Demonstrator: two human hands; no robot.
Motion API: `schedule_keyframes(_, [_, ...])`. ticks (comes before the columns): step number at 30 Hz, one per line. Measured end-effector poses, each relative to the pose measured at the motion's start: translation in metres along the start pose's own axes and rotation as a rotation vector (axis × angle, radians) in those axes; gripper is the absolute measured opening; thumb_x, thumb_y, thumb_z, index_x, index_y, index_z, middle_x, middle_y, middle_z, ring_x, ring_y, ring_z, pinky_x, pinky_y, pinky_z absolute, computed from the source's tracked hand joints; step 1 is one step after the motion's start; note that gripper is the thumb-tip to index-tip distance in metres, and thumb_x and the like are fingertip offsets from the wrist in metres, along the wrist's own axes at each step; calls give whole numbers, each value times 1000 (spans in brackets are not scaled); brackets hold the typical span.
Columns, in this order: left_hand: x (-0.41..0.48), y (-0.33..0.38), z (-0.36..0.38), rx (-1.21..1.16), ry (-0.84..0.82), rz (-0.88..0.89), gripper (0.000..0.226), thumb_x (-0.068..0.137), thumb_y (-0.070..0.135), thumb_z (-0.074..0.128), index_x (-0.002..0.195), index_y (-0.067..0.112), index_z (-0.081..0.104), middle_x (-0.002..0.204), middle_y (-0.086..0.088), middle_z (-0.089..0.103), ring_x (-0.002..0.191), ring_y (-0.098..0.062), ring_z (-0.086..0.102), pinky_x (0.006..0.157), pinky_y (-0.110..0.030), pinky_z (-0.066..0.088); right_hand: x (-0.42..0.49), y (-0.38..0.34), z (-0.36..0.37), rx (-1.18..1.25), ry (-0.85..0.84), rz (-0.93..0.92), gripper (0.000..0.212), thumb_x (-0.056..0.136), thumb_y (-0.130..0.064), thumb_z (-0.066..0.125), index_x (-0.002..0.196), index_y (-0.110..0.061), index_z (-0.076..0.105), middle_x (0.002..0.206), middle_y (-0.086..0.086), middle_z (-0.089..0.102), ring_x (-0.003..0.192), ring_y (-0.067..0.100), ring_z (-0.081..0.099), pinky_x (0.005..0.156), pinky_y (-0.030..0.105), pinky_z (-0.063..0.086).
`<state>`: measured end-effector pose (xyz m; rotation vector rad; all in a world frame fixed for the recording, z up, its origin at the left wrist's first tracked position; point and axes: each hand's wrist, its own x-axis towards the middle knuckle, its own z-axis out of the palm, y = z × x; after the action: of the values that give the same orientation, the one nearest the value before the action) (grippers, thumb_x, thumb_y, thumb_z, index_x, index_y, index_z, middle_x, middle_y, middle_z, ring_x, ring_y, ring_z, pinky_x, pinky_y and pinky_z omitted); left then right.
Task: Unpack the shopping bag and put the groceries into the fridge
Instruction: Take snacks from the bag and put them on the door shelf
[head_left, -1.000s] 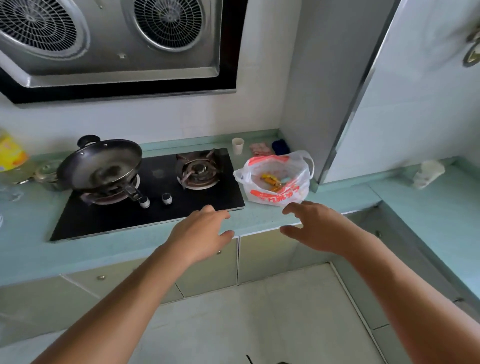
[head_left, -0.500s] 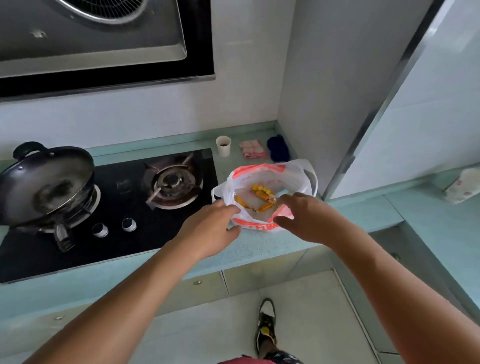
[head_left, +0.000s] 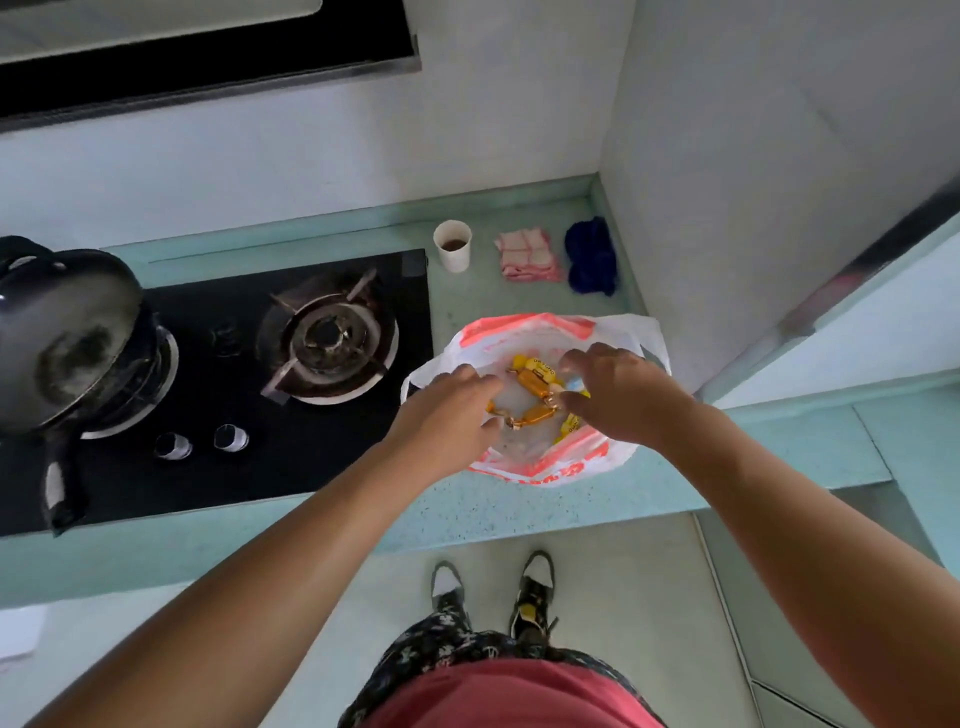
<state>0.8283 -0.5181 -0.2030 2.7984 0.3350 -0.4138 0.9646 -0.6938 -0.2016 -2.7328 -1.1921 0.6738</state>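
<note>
On the worktop (head_left: 519, 514): we saw one white shopping bag (head_left: 540, 467) with red print, standing open near the front edge, just right of the hob (head_left: 249, 467).
In the bag: several yellow and orange packets (head_left: 537, 374) lay loose at the bottom; we could not count them exactly, since the hands covered some.
Hands: two, bare, both at the mouth of the bag and apart from each other.
Left hand (head_left: 452, 410): it lay over the bag's left rim with its fingers bent; we could not tell whether it gripped the plastic.
Right hand (head_left: 618, 395): it was over the right side of the opening, fingers curled down towards the packets; we could not tell whether it held anything.
Cup (head_left: 453, 247): one white paper cup stood upright behind the bag, near the wall, with a little brown liquid inside.
Cloths: two, a folded pink-and-white cloth (head_left: 527, 255) beside the cup and a crumpled blue cloth (head_left: 592, 257) just right of it, in the corner.
Hob parts: two burners and two knobs, the left knob (head_left: 174, 446) and the right knob (head_left: 231, 437), side by side at the front.
Wok (head_left: 67, 338): one dark wok sat on the left burner, handle towards the front edge; the right burner (head_left: 328, 338) showed its grate.
Shoes: two, the left shoe (head_left: 445, 587) and the right shoe (head_left: 532, 587), on the pale floor below the worktop's edge.
</note>
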Motion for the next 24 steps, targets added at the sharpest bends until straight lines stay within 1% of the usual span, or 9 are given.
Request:
schedule_keyframes(4, [35,-3,18,40,-61,36,44,96,33,51,139,23,48,126,-6,52,114,-27,54,82,-45,54,11,13,11,22,-15,-6,39,103,-30,49,141,-22,48,134,11,58,112,28,63,90,34,54])
schedule_keyframes(7, [62,-4,37,89,-96,96,42,95,29,51,136,20,49,127,-8,52,114,-29,55,78,-41,53,14,18,20,27,-30,16,38,103,-25,46,141,-20,48,133,15,58,111,31,63,94,39,54])
schedule_keyframes(9, [81,-4,49,116,-93,133,40,94,25,52,133,19,51,127,-9,52,111,-29,56,75,-39,52,15,20,23,42,-21,33,38,102,-20,45,140,-20,49,130,16,59,108,32,63,93,41,54])
schedule_keyframes(13, [120,-6,73,169,-83,192,41,90,11,56,130,18,52,127,-9,51,108,-29,54,74,-44,56,11,24,21,95,-1,59,36,102,-25,48,137,-19,52,129,13,60,111,31,62,96,42,53])
schedule_keyframes(15, [139,-7,86,221,-77,253,44,85,5,61,127,16,55,124,-10,51,108,-30,54,69,-43,56,6,26,21,139,5,78,36,101,-25,51,136,-18,53,127,12,61,112,31,60,96,42,51])
schedule_keyframes(17, [155,-8,96,287,-75,304,44,82,3,64,125,14,58,122,-11,52,107,-30,53,64,-40,51,1,26,22,178,12,94,36,99,-25,53,135,-18,55,124,11,61,112,31,60,94,44,51])
schedule_keyframes(19, [168,-10,106,353,-69,351,44,83,5,65,126,12,59,124,-12,53,111,-30,53,69,-38,49,-4,27,23,204,20,118,37,99,-25,54,135,-19,55,123,11,62,111,30,60,91,42,52])
schedule_keyframes(22, [182,-10,117,436,-77,407,51,83,11,68,132,13,55,134,-13,51,123,-31,47,90,-41,51,-12,32,24,233,49,154,36,99,-25,55,134,-21,56,122,9,63,109,29,60,90,41,52])
schedule_keyframes(24, [188,-9,122,475,-72,400,57,81,14,70,135,14,53,136,-12,49,125,-32,44,93,-42,49,-16,37,25,241,66,180,36,98,-24,57,133,-20,58,121,9,63,109,29,60,89,40,51])
